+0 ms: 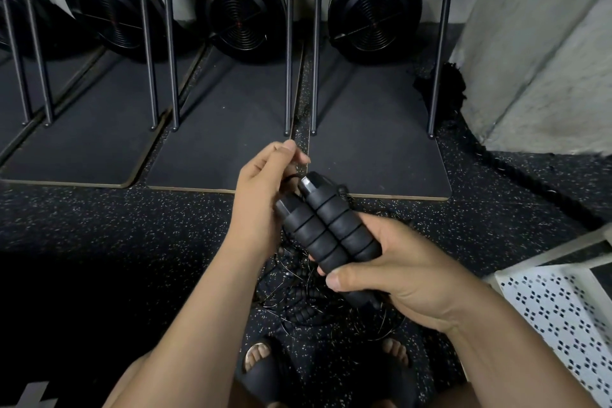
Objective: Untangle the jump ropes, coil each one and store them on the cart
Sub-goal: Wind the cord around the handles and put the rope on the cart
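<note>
Two black ribbed foam jump rope handles [331, 232] lie side by side in the right hand [397, 272], thumb across them and fingers curled beneath; their lower ends are hidden in the palm. The left hand [261, 189] is curled at the handle tops, pinching a thin black cord [291, 178] that mostly vanishes behind its fingers. Below, a tangle of ropes [298, 301] sits on the speckled floor [99, 225], hard to trace against the dark. At near right, the white perforated cart [556, 308] is cut off by the frame.
</note>
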